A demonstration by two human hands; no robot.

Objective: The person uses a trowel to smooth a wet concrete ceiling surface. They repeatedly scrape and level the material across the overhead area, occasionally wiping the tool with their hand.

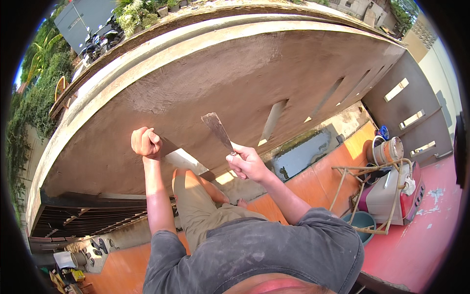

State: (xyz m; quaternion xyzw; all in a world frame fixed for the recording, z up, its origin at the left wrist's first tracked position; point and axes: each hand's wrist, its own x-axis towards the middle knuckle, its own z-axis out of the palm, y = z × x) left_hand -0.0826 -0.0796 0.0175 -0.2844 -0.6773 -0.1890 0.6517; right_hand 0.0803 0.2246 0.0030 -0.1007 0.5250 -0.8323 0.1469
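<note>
My right hand grips a putty knife by its handle, fingers wrapped round it. The flat, stained blade points up and to the left, in front of the brown wall; whether it touches the wall I cannot tell. Farther left, my left hand is closed in a fist near the wall, and nothing shows in it. The wall's surface is partly rough and paler near the top. Slanted slots pass through it to the right of the blade.
Orange tiles cover the floor, with a dark water basin by the wall's foot. At the right stand a bamboo frame, a teal bucket and a pale box-shaped appliance. Sandals lie at lower left.
</note>
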